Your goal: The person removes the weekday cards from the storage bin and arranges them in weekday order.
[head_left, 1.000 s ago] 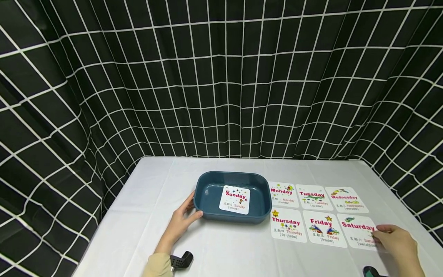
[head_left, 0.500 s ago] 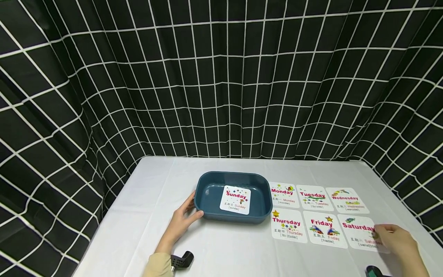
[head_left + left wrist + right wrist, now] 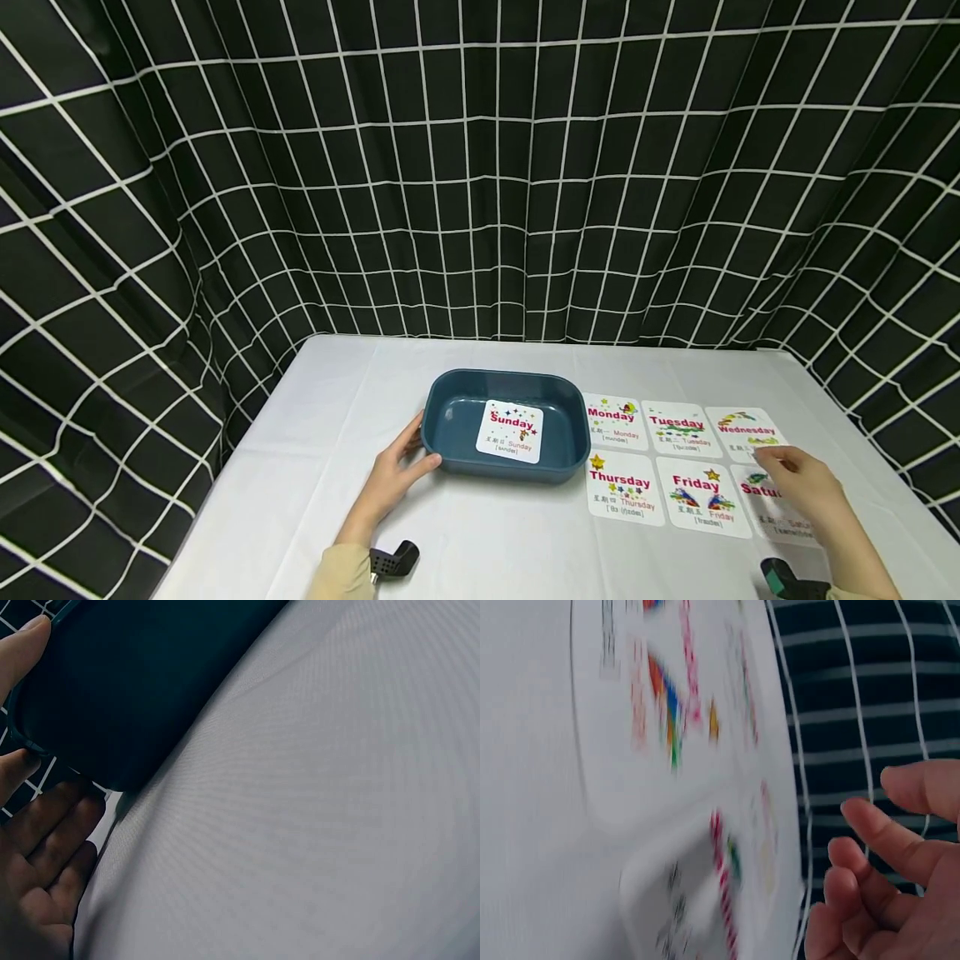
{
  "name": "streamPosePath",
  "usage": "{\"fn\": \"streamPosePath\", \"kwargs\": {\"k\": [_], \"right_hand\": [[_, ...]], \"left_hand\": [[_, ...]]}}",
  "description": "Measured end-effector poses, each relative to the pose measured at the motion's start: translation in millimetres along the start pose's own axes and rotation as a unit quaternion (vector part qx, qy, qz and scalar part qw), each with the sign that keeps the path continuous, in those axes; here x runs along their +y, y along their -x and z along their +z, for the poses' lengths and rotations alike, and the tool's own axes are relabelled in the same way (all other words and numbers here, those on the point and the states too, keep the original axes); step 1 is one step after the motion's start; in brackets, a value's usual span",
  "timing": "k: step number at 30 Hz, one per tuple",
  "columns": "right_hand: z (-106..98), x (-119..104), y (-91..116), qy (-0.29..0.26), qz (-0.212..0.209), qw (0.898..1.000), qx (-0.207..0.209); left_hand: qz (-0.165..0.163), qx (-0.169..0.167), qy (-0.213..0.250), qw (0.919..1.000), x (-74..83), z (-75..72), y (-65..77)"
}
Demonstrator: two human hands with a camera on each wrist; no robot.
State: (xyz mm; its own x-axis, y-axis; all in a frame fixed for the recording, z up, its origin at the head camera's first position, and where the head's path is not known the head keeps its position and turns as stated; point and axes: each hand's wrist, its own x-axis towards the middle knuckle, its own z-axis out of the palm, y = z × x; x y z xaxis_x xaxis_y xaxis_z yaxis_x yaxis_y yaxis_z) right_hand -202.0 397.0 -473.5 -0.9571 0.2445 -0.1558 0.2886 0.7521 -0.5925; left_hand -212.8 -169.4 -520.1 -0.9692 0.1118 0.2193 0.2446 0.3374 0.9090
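At its left end a dark blue plastic box (image 3: pixel 472 473) is held by my left hand (image 3: pixel 386 483), thumb against the front side and fingers at the left side. In the left wrist view that thumb lies at the rim of the box (image 3: pixel 142 682). Inside lies the Sunday card (image 3: pixel 510 431). My right hand (image 3: pixel 806 483) is above the Saturday card (image 3: pixel 787 527), partly hiding it, and near the lower edge of the Wednesday card (image 3: pixel 742 425). Nothing sits between the right hand's loosely bent, separated fingers (image 3: pixel 874 821) in the right wrist view.
Right of the box, the cards lie in two rows: Monday (image 3: pixel 615 421) and Tuesday (image 3: pixel 681 429) at the back, Thursday (image 3: pixel 624 487) and Friday (image 3: pixel 703 496) in front. A white cloth covers the table (image 3: pixel 525 542). Black gridded curtain (image 3: pixel 510 208) surrounds its back and sides.
My right hand has left the right edge of the Saturday card, moving left and away from me over that card. The left hand and the box stay in place.
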Motion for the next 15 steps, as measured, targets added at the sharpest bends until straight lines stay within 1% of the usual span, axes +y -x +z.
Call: {"fn": "streamPosePath", "kwargs": {"k": [1,3,5,7,8,10,13,15], "right_hand": [[0.1,-12.2,4.3,-0.007,-0.015,1.0,-0.009],[2.6,-38.9,14.9,-0.013,-0.057,0.998,-0.012],[10.5,-63.0,24.7,-0.011,-0.092,0.996,-0.004],[18.0,-85.0,32.4,-0.012,-0.114,0.993,-0.012],[22.8,-93.8,35.0,-0.01,-0.125,0.992,-0.013],[32.0,-108.6,38.6,-0.015,-0.135,0.99,-0.023],[46.0,-123.9,39.8,-0.026,-0.151,0.988,-0.026],[54.8,-131.9,39.2,-0.034,-0.161,0.986,-0.023]], "left_hand": [[0.0,-0.001,0.0,1.0,0.4,-0.2,-0.1],[0.0,-0.001,0.0,1.0,1.1,-0.4,0.0],[-0.001,0.001,-0.002,1.0,2.7,-0.4,-0.1],[0.002,0.003,-0.001,1.0,5.9,-0.5,0.2],[0.005,0.004,0.0,1.0,10.3,-0.8,0.9],[0.009,0.002,0.003,1.0,19.5,-1.6,2.6],[0.009,-0.006,0.006,0.9999,31.8,-3.3,5.3],[0.006,-0.01,0.003,0.9999,35.9,-4.5,6.4]]}}
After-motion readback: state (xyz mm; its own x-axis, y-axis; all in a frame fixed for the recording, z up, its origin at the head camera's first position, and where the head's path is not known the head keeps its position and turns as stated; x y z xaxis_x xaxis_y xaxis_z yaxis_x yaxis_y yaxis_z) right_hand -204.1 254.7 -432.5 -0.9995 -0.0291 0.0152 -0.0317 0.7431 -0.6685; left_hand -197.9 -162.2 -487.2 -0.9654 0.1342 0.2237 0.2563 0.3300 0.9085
